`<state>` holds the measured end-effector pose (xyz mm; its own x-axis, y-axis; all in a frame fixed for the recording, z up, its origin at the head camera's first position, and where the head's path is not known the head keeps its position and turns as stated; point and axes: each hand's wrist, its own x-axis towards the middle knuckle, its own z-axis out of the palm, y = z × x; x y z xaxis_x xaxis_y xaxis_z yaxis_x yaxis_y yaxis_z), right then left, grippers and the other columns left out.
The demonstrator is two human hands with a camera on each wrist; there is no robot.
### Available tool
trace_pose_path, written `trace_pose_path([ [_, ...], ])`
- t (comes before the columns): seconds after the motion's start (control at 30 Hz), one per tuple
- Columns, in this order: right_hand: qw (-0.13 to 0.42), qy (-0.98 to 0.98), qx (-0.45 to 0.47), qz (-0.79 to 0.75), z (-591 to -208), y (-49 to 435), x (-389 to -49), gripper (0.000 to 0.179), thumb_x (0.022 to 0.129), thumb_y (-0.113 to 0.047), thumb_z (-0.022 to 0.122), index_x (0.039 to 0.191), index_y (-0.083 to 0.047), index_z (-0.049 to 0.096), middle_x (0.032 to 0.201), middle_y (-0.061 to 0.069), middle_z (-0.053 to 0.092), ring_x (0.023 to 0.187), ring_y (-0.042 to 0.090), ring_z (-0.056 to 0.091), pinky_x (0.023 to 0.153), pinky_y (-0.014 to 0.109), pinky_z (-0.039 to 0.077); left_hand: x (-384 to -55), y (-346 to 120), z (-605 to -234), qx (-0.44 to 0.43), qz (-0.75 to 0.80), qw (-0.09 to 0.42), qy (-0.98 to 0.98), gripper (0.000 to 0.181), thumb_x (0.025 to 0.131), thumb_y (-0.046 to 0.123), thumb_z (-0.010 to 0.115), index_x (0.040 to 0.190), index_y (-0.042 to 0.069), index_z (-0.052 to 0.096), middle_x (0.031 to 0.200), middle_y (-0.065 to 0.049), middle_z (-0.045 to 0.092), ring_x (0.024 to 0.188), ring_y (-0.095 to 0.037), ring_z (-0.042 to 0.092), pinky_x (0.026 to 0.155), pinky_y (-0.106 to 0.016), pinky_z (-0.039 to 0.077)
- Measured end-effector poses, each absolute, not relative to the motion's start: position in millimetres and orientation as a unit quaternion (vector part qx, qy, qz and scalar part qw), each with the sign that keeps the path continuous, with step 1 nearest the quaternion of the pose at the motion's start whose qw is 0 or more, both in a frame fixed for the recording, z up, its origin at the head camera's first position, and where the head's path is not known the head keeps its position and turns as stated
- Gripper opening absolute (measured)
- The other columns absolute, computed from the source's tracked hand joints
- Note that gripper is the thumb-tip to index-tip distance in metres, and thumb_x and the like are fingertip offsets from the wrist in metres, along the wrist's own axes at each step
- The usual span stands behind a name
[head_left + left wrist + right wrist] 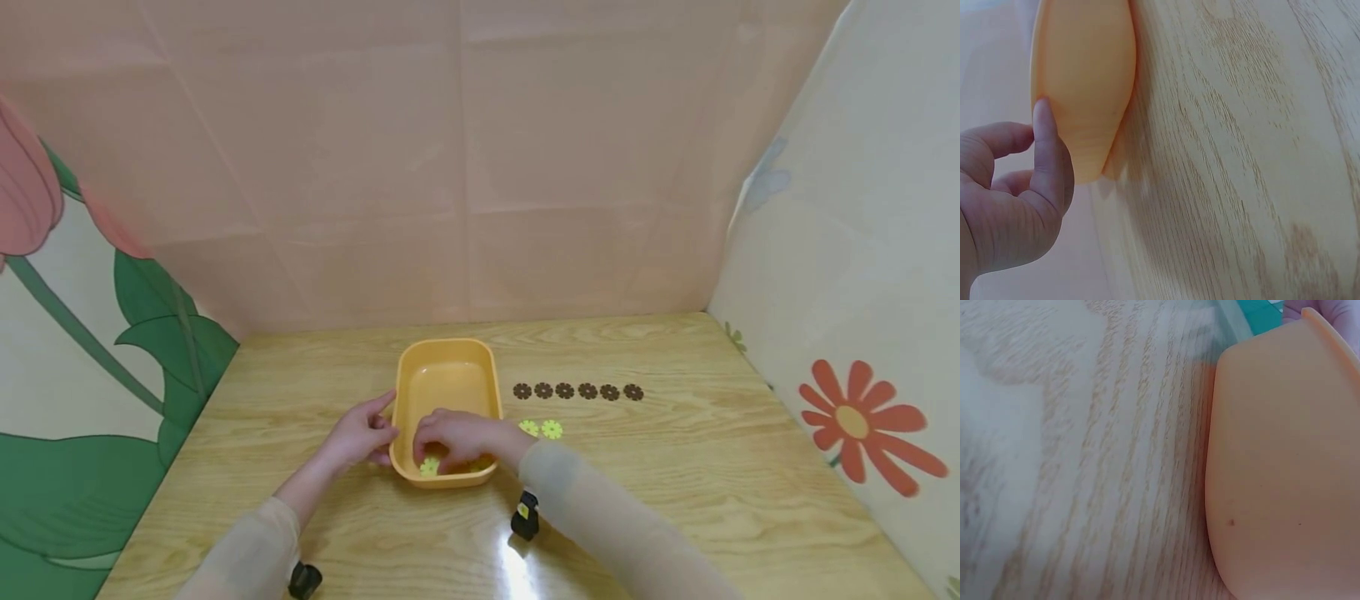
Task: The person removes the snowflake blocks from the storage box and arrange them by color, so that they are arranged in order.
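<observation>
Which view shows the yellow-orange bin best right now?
The head view: nearly all of the yellow-orange bin, interior included, despite the right hand inside it. Each wrist view catches only part of its outside wall and rim, close up.

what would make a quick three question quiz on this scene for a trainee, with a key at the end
1. Count: how many dark brown, flower-shaped discs lie in the row on the light wood-grain table?

2. Multiple choice: what colour are the flower-shaped discs visible inside the yellow-orange, rounded rectangular tub?
a) blue
b) yellow-green
c) red

3. True or false: the person's bare right hand reaches inside the tub while the bare left hand touches its outer side.

Key: 1. six; 2. b; 3. true.
</observation>
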<state>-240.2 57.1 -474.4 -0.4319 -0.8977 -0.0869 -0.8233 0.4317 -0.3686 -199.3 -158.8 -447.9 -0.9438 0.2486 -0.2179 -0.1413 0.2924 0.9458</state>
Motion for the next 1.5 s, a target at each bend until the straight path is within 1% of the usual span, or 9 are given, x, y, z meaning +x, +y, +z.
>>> trace_pose_path([
  [0.1, 0.145, 0.84, -0.5, -0.149, -473.9, 56.7, -239.6, 0.032, 0.078, -0.015, 0.084, 0.104, -0.022, 0.067, 0.107, -0.013, 0.059, 0.102, 0.006, 0.048, 0.097, 0.017, 0.039, -199.3, -158.9, -448.3, 0.034, 0.592, 0.165, 0.788, 0.068, 0.092, -0.006, 0.062, 0.153, 0.0, 0.032, 0.084, -0.01, 0.049, 0.06, -0.017, 0.056, 0.055, -0.034, 0.062],
  [0.27, 0.156, 0.844, -0.485, -0.166, -474.2, 56.1, -240.1, 0.031, 0.078, -0.017, 0.084, 0.102, -0.023, 0.066, 0.095, -0.014, 0.059, 0.093, 0.004, 0.047, 0.088, 0.017, 0.04, -199.5, -158.8, -449.9, 0.036, 0.595, 0.164, 0.786, 0.069, 0.091, -0.005, 0.062, 0.153, 0.0, 0.031, 0.084, -0.01, 0.05, 0.06, -0.017, 0.057, 0.055, -0.034, 0.062],
  [0.53, 0.157, 0.846, -0.482, -0.167, -474.0, 56.1, -240.6, 0.028, 0.081, -0.016, 0.082, 0.104, -0.023, 0.067, 0.089, -0.013, 0.058, 0.085, 0.004, 0.049, 0.078, 0.016, 0.043, -199.6, -158.5, -451.6, 0.035, 0.6, 0.164, 0.782, 0.069, 0.091, -0.006, 0.062, 0.153, 0.0, 0.031, 0.084, -0.01, 0.05, 0.06, -0.017, 0.057, 0.056, -0.035, 0.063],
  [0.77, 0.121, 0.868, -0.457, -0.153, -473.9, 57.5, -241.1, 0.026, 0.084, -0.017, 0.078, 0.105, -0.024, 0.067, 0.086, -0.013, 0.058, 0.08, 0.004, 0.051, 0.073, 0.017, 0.045, -199.5, -158.1, -450.7, 0.034, 0.598, 0.164, 0.784, 0.068, 0.092, -0.006, 0.061, 0.153, 0.001, 0.031, 0.084, -0.01, 0.05, 0.06, -0.017, 0.058, 0.057, -0.036, 0.063],
  [0.97, 0.092, 0.869, -0.445, -0.194, -459.8, 65.7, -237.3, 0.024, 0.087, -0.02, 0.077, 0.107, -0.024, 0.065, 0.085, -0.013, 0.057, 0.08, 0.006, 0.052, 0.073, 0.019, 0.046, -198.6, -158.0, -448.2, 0.033, 0.594, 0.166, 0.787, 0.068, 0.092, -0.005, 0.061, 0.153, 0.0, 0.032, 0.084, -0.01, 0.049, 0.06, -0.017, 0.057, 0.057, -0.037, 0.063],
  [1.1, 0.073, 0.861, -0.438, -0.246, -445.4, 83.9, -234.7, 0.024, 0.089, -0.019, 0.075, 0.11, -0.02, 0.065, 0.088, -0.012, 0.058, 0.084, 0.006, 0.054, 0.077, 0.02, 0.049, -198.4, -157.6, -447.6, 0.03, 0.59, 0.166, 0.79, 0.068, 0.093, -0.005, 0.062, 0.153, 0.001, 0.032, 0.085, -0.01, 0.049, 0.061, -0.017, 0.057, 0.058, -0.039, 0.063],
  [1.17, 0.057, 0.856, -0.432, -0.277, -438.7, 97.3, -233.6, 0.025, 0.088, -0.016, 0.075, 0.112, -0.015, 0.066, 0.091, -0.009, 0.06, 0.086, 0.007, 0.057, 0.079, 0.021, 0.052, -198.6, -157.4, -447.5, 0.029, 0.592, 0.165, 0.789, 0.068, 0.092, -0.005, 0.062, 0.153, 0.001, 0.032, 0.084, -0.009, 0.048, 0.061, -0.017, 0.057, 0.058, -0.039, 0.063],
  [1.33, 0.012, 0.849, -0.397, -0.349, -432.7, 139.9, -231.8, 0.026, 0.086, -0.009, 0.077, 0.111, -0.008, 0.067, 0.092, -0.004, 0.064, 0.084, 0.009, 0.061, 0.077, 0.024, 0.057, -198.6, -157.7, -447.9, 0.031, 0.599, 0.164, 0.784, 0.068, 0.092, -0.007, 0.061, 0.153, 0.0, 0.032, 0.084, -0.009, 0.048, 0.061, -0.016, 0.057, 0.057, -0.038, 0.063],
  [1.5, -0.002, 0.864, -0.317, -0.392, -439.4, 186.7, -228.1, 0.026, 0.085, -0.011, 0.078, 0.109, -0.01, 0.068, 0.09, -0.006, 0.063, 0.083, 0.011, 0.06, 0.074, 0.026, 0.057, -198.5, -158.7, -447.8, 0.032, 0.601, 0.162, 0.782, 0.068, 0.092, -0.008, 0.06, 0.153, -0.001, 0.031, 0.084, -0.009, 0.047, 0.06, -0.016, 0.057, 0.058, -0.039, 0.063],
])
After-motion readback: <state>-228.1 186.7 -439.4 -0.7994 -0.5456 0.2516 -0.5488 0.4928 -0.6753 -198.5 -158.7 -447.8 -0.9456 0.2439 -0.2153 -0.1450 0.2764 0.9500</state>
